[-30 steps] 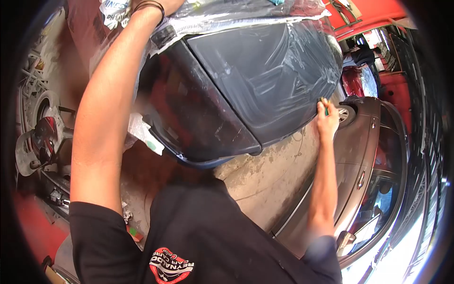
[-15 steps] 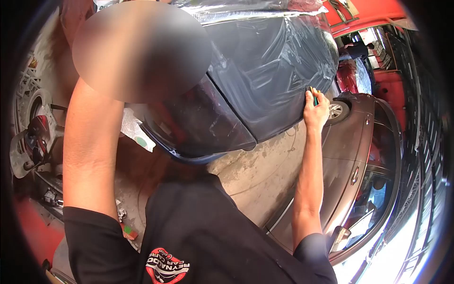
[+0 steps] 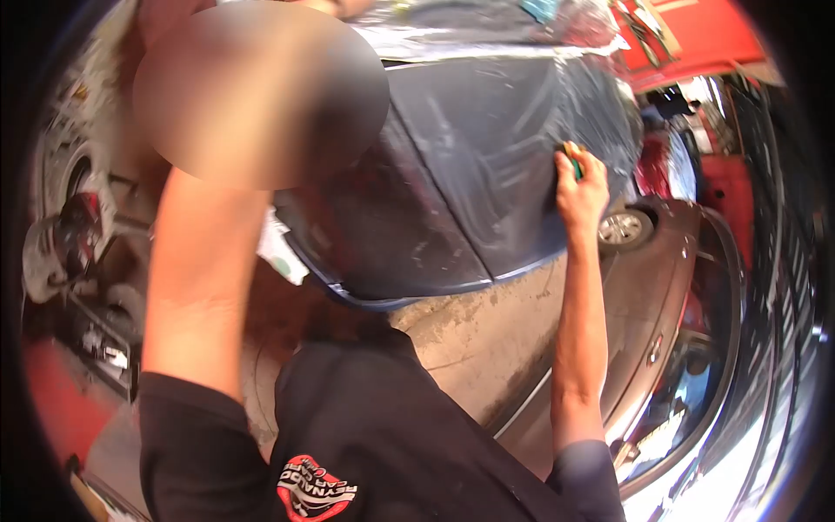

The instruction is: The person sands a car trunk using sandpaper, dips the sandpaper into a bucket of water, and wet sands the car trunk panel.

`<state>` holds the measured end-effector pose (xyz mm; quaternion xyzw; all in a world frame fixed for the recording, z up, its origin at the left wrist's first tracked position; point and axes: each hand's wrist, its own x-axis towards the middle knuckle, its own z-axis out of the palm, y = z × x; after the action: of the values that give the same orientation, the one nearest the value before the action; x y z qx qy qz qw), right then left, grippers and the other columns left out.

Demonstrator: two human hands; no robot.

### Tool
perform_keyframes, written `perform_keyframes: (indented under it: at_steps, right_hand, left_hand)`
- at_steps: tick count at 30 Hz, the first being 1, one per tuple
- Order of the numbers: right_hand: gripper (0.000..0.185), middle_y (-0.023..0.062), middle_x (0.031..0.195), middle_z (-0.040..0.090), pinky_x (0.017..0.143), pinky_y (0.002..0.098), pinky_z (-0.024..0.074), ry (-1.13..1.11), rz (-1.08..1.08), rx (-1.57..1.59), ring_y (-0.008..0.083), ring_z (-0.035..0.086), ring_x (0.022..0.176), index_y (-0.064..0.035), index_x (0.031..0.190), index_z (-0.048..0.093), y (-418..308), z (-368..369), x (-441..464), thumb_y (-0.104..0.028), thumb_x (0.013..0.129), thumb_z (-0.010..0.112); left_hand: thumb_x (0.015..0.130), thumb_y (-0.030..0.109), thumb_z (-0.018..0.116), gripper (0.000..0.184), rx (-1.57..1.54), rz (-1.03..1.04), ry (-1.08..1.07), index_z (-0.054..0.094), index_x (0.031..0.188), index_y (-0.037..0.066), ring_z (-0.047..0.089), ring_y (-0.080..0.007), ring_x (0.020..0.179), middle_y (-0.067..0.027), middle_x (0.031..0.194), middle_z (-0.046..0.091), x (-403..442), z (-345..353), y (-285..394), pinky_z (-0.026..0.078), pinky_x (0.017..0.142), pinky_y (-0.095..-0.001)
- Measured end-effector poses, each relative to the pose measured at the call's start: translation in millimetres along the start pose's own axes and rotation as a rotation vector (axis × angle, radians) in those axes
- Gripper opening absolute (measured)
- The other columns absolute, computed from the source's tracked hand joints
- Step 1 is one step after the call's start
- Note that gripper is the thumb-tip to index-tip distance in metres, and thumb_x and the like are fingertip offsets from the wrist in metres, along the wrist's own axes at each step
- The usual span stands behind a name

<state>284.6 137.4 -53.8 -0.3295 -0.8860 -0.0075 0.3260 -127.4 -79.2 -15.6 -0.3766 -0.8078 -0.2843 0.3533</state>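
A dark car [image 3: 374, 235] stands before me, with thin clear plastic film [image 3: 487, 139] spread over its side. My right hand [image 3: 584, 187] is closed on a small green tool [image 3: 576, 167] with an orange-yellow end, held close to the film near the car's far right part. What kind of tool it is cannot be made out. My left arm reaches up through a blurred patch; only a bit of my left hand [image 3: 350, 7] shows at the top edge, its fingers hidden.
A brown car [image 3: 644, 296] stands close on the right, past a strip of concrete floor [image 3: 487, 339]. Printed paper [image 3: 283, 248] hangs by the dark car's lower left edge. A dusty scooter [image 3: 65, 239] is at the left. Red panels [image 3: 704, 35] stand at the upper right.
The view has shifted slightly, so the cars sit lower and further right. My right hand still grips the green tool, whose orange-yellow end now shows. The film at right looks less bunched.
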Motion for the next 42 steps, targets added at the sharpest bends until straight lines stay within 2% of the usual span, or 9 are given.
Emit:
perform_keyframes:
  at_steps: [3, 5, 7, 10, 16, 25, 32, 38, 42]
  right_hand:
    - [0.029, 0.0222, 0.133, 0.075, 0.107, 0.0474, 0.0566, -0.035, -0.192, -0.014, 0.0387, 0.071, 0.124, -0.0042, 0.131, 0.080, -52, -16, -41, -0.012, 0.103, 0.078]
    - [0.034, 0.0222, 0.142, 0.070, 0.103, 0.0457, 0.0603, -0.107, -0.190, 0.223, 0.0361, 0.070, 0.126, -0.0024, 0.131, 0.079, -63, -20, -104, 0.004, 0.098, 0.079]
    - [0.037, 0.0198, 0.143, 0.070, 0.110, 0.0456, 0.0570, -0.210, -0.274, 0.126, 0.0358, 0.066, 0.133, -0.0053, 0.133, 0.079, -98, -49, -143, 0.010, 0.100, 0.072]
    - [0.033, 0.0236, 0.147, 0.069, 0.117, 0.0505, 0.0522, -0.232, -0.602, 0.193, 0.0376, 0.068, 0.133, 0.0033, 0.138, 0.072, -45, -44, -95, 0.006, 0.105, 0.068]
    - [0.040, 0.0192, 0.139, 0.073, 0.105, 0.0466, 0.0614, -0.165, -0.421, 0.379, 0.0319, 0.072, 0.121, -0.0031, 0.142, 0.070, -55, -17, 17, -0.026, 0.110, 0.073]
    - [0.046, 0.0199, 0.146, 0.073, 0.119, 0.0455, 0.0501, -0.319, -0.391, 0.100, 0.0336, 0.065, 0.141, -0.0074, 0.136, 0.079, -71, -73, -123, 0.011, 0.094, 0.076]
    - [0.032, 0.0147, 0.140, 0.077, 0.111, 0.0424, 0.0551, 0.026, -0.042, 0.180, 0.0367, 0.071, 0.132, -0.0098, 0.133, 0.079, -33, 32, 37, -0.010, 0.101, 0.077]
    - [0.047, 0.0060, 0.147, 0.073, 0.108, 0.0465, 0.0488, -0.152, -0.358, 0.166, 0.0295, 0.068, 0.124, -0.0201, 0.134, 0.081, -133, -30, -70, -0.007, 0.089, 0.087]
    - [0.046, 0.0051, 0.147, 0.072, 0.103, 0.0471, 0.0479, -0.102, -0.322, 0.032, 0.0314, 0.069, 0.121, -0.0244, 0.138, 0.079, -81, -7, -10, -0.015, 0.094, 0.085]
  left_hand:
    - [0.100, 0.036, 0.060, 0.040, -0.180, -0.324, -0.263, 0.082, 0.125, 0.014, 0.068, -0.0388, 0.132, -0.0199, 0.131, 0.078, 6, 10, -8, 0.046, 0.120, -0.0534]
    - [0.099, 0.044, 0.063, 0.053, -0.079, -0.178, -0.157, 0.073, 0.140, 0.010, 0.048, -0.0409, 0.150, -0.0232, 0.153, 0.061, 16, 40, -7, 0.029, 0.129, -0.0598]
    - [0.102, 0.044, 0.061, 0.055, 0.010, -0.211, -0.144, 0.072, 0.144, 0.010, 0.048, -0.0383, 0.153, -0.0209, 0.156, 0.060, 15, 32, 1, 0.029, 0.130, -0.0601]
    - [0.106, 0.045, 0.060, 0.056, 0.137, -0.239, -0.161, 0.069, 0.150, 0.011, 0.047, -0.0344, 0.159, -0.0174, 0.162, 0.060, 19, 24, 25, 0.029, 0.132, -0.0606]
    - [0.107, 0.046, 0.059, 0.054, 0.047, -0.283, -0.124, 0.071, 0.148, 0.012, 0.049, -0.0340, 0.156, -0.0169, 0.159, 0.062, 4, -10, -2, 0.032, 0.130, -0.0603]
    - [0.106, 0.046, 0.060, 0.050, -0.036, -0.225, -0.097, 0.074, 0.142, 0.016, 0.055, -0.0356, 0.148, -0.0180, 0.149, 0.067, 15, 0, 2, 0.035, 0.126, -0.0595]
    - [0.105, 0.047, 0.060, 0.047, -0.056, -0.173, -0.114, 0.077, 0.138, 0.018, 0.059, -0.0368, 0.141, -0.0189, 0.142, 0.070, 6, -25, 9, 0.039, 0.122, -0.0589]
    - [0.104, 0.048, 0.060, 0.045, 0.034, -0.076, -0.096, 0.080, 0.134, 0.020, 0.062, -0.0378, 0.136, -0.0197, 0.136, 0.073, 7, -20, 6, 0.041, 0.119, -0.0584]
    - [0.101, 0.048, 0.064, 0.048, -0.121, -0.295, -0.272, 0.080, 0.133, 0.016, 0.060, -0.0378, 0.140, -0.0214, 0.141, 0.072, 12, -22, 5, 0.037, 0.125, -0.0578]
